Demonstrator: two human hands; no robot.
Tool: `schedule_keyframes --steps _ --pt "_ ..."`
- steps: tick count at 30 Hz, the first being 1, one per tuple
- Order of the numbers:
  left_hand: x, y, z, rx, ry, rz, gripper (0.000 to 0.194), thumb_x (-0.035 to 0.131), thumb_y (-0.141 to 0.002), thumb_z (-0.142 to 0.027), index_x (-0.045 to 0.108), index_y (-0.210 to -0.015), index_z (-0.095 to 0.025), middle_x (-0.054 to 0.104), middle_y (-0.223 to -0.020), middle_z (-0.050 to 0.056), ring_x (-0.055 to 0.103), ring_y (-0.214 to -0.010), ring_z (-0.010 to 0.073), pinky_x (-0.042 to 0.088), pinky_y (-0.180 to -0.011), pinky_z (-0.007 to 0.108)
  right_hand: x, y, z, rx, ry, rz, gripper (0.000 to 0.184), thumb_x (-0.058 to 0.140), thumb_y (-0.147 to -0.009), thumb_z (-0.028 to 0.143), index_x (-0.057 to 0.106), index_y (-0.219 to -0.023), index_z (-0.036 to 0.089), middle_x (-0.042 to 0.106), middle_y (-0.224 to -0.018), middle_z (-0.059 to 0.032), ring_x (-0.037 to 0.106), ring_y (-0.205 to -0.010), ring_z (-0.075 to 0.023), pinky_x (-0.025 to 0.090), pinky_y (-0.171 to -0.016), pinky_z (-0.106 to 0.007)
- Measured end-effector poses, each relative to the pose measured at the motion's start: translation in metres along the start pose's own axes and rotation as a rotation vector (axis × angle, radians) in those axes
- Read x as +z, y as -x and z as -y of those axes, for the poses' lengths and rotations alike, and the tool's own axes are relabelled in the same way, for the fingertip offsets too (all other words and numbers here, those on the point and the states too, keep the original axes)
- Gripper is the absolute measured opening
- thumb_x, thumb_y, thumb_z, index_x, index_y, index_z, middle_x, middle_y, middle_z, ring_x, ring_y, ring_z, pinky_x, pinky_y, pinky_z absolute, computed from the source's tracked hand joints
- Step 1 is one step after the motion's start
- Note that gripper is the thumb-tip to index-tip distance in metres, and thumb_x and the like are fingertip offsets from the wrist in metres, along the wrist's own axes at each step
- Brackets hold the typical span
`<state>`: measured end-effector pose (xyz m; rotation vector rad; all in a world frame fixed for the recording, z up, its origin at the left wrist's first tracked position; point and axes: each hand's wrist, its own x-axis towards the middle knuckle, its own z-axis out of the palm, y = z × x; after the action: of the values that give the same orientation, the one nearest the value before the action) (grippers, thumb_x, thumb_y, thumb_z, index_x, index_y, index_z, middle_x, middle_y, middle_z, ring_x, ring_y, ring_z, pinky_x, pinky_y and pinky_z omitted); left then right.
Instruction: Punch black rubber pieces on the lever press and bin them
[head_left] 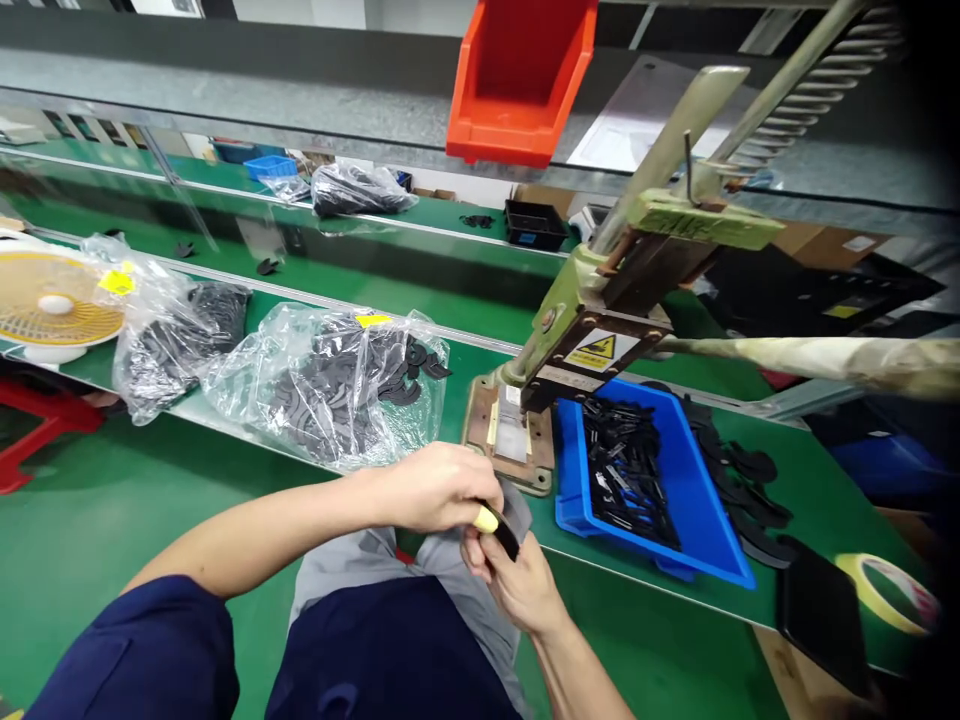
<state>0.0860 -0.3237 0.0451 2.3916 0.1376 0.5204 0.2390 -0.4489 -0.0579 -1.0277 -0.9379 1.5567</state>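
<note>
Black and curved, a thin flat piece point(507, 540) is resting between the person's two bare hands, just in front of the green metal hand press and above the lap. The left hand point(442, 485) is reaching in from the left, its grip pinching the piece from above; a pale yellow cover point(486, 519) is sheathing one of its digits. The right hand point(525, 588) is supporting the same piece from below, its grip closing around the lower side with curled fingers. A greyish, translucent-looking part point(516, 505) is showing beside the piece, and how the two are joining is hard to tell.

Beyond the hands, the green metal hand press point(559, 310) is standing on the green tabletop point(480, 375), its brown rectangular base plate point(541, 462) lying nearest the fingers. To the right of the base, a blue rectangular plastic bin point(709, 510) is holding many small black parts point(619, 470). Black curved pieces point(750, 465) are lying along the bin's far right side, and a yellow tape roll point(862, 585) is lying near the right end. To the left of the press, a clear plastic bag point(247, 365) is spilling dark grey curved pieces point(405, 375) toward its mouth, while another clear plastic bag point(142, 350) is sitting beside a white-and-yellow fan point(56, 305).
</note>
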Motion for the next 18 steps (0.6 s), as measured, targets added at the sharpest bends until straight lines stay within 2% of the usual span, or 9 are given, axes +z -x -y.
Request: schedule_keyframes --steps 2,5,7,9,11,13,15,16,18 --pt "-0.002 0.002 0.003 -0.098 0.09 -0.061 0.015 0.066 -0.09 -0.029 0.071 -0.097 -0.017 0.069 -0.095 0.008 0.063 -0.089 0.0185 0.049 -0.081 0.028 0.001 -0.002 0.003 0.01 -0.078 0.061 0.046 0.06 -0.082 0.067 0.056 -0.083 0.022 0.039 -0.054 0.007 0.032 -0.045 -0.0075 0.027 -0.046 -0.025" --pt "-0.004 0.008 0.007 -0.273 0.261 -0.117 0.049 0.077 -0.079 -0.04 0.065 -0.122 -0.019 0.064 -0.115 0.01 0.061 -0.099 0.0208 0.051 -0.086 0.033 -0.001 -0.005 0.005 0.034 -0.151 0.16 0.05 0.065 -0.077 0.07 0.055 -0.08 0.021 0.034 -0.051 0.0095 0.029 -0.04 -0.0055 0.028 -0.043 -0.024" --pt "-0.001 0.011 0.008 -0.404 0.438 -0.056 0.048 0.076 -0.078 -0.041 0.066 -0.118 -0.017 0.067 -0.103 0.007 0.062 -0.087 0.0176 0.052 -0.077 0.03 -0.004 -0.007 0.006 0.051 -0.16 0.206 0.053 0.066 -0.074 0.072 0.057 -0.079 0.02 0.034 -0.049 0.0098 0.029 -0.038 -0.0054 0.029 -0.04 -0.023" --pt "0.003 0.013 0.009 -0.535 0.596 -0.04 0.035 0.072 -0.081 -0.041 0.069 -0.101 -0.013 0.065 -0.081 0.003 0.058 -0.07 0.013 0.048 -0.065 0.025 -0.009 -0.009 0.007 0.054 -0.139 0.211 0.055 0.064 -0.076 0.072 0.06 -0.082 0.018 0.039 -0.049 0.0082 0.033 -0.037 -0.0063 0.03 -0.038 -0.023" --pt "0.008 0.015 0.01 -0.635 0.654 -0.125 0.029 0.071 -0.081 -0.04 0.067 -0.087 -0.012 0.061 -0.068 -0.001 0.052 -0.061 0.0102 0.042 -0.059 0.022 -0.014 -0.013 0.011 0.04 -0.081 0.176 0.051 0.065 -0.078 0.066 0.064 -0.09 0.016 0.053 -0.058 0.0021 0.045 -0.044 -0.0091 0.038 -0.042 -0.024" --pt "0.01 0.015 0.011 -0.694 0.633 -0.209 0.026 0.075 -0.077 -0.037 0.065 -0.08 -0.013 0.059 -0.065 -0.002 0.05 -0.059 0.0092 0.039 -0.056 0.021 -0.019 -0.016 0.017 -0.002 -0.002 0.097 0.046 0.072 -0.077 0.056 0.067 -0.101 0.017 0.066 -0.081 -0.0049 0.058 -0.061 -0.0129 0.049 -0.055 -0.027" --pt "0.011 0.015 0.013 -0.732 0.612 -0.248 0.024 0.076 -0.074 -0.034 0.065 -0.078 -0.013 0.058 -0.064 -0.002 0.048 -0.059 0.0091 0.037 -0.055 0.02 -0.024 -0.018 0.023 -0.059 0.073 -0.02 0.046 0.078 -0.074 0.048 0.067 -0.108 0.02 0.069 -0.099 -0.0059 0.061 -0.077 -0.0149 0.052 -0.071 -0.029" --pt "0.011 0.015 0.015 -0.745 0.612 -0.248 0.023 0.076 -0.073 -0.033 0.065 -0.078 -0.013 0.058 -0.064 -0.002 0.048 -0.058 0.0091 0.037 -0.055 0.02 -0.025 -0.019 0.025 -0.083 0.106 -0.084 0.044 0.079 -0.073 0.047 0.068 -0.108 0.022 0.069 -0.1 -0.0047 0.06 -0.08 -0.015 0.051 -0.074 -0.029" --pt "0.012 0.015 0.019 -0.756 0.629 -0.236 0.021 0.076 -0.072 -0.03 0.065 -0.078 -0.013 0.058 -0.065 -0.003 0.048 -0.059 0.009 0.037 -0.056 0.021 -0.027 -0.021 0.026 -0.11 0.161 -0.196 0.032 0.078 -0.075 0.045 0.07 -0.095 0.021 0.067 -0.087 -0.002 0.057 -0.075 -0.0138 0.048 -0.07 -0.027"
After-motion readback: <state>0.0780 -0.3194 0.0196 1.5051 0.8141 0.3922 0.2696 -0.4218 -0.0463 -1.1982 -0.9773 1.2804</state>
